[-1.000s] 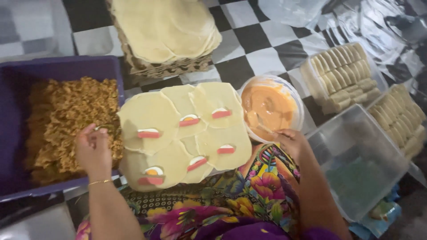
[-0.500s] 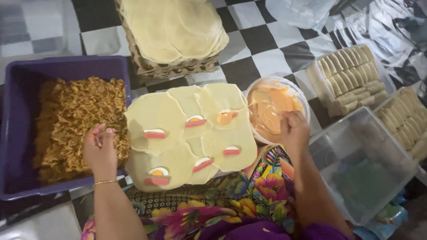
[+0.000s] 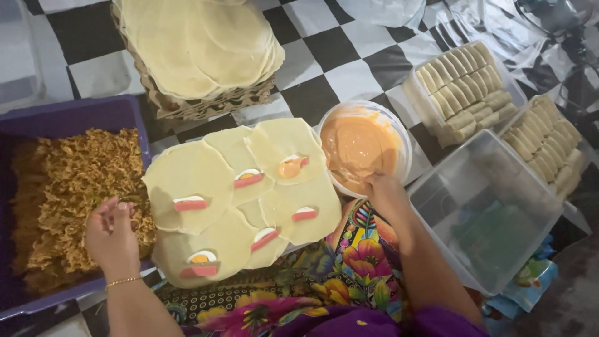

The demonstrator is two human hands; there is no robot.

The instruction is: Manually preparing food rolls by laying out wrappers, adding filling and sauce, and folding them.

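Several pale round wrappers (image 3: 240,200) lie spread in front of me, each with a pink-and-white slice on it; one at the upper right also carries a blob of orange sauce (image 3: 291,166). My left hand (image 3: 112,234) pinches shredded brown filling (image 3: 75,193) inside a purple tub (image 3: 68,115). My right hand (image 3: 384,190) reaches into the near edge of a white bowl of orange sauce (image 3: 362,143); what its fingers hold is hidden.
A woven basket (image 3: 199,103) with a stack of plain wrappers stands behind. At the right are two clear trays of finished rolls (image 3: 465,90) and an empty clear container (image 3: 493,212). The floor is black-and-white checkered, and my lap wears floral cloth (image 3: 349,268).
A blob of orange sauce now sits on the upper right wrapper. My right hand has gone back to the sauce bowl. My left hand stays in the filling.
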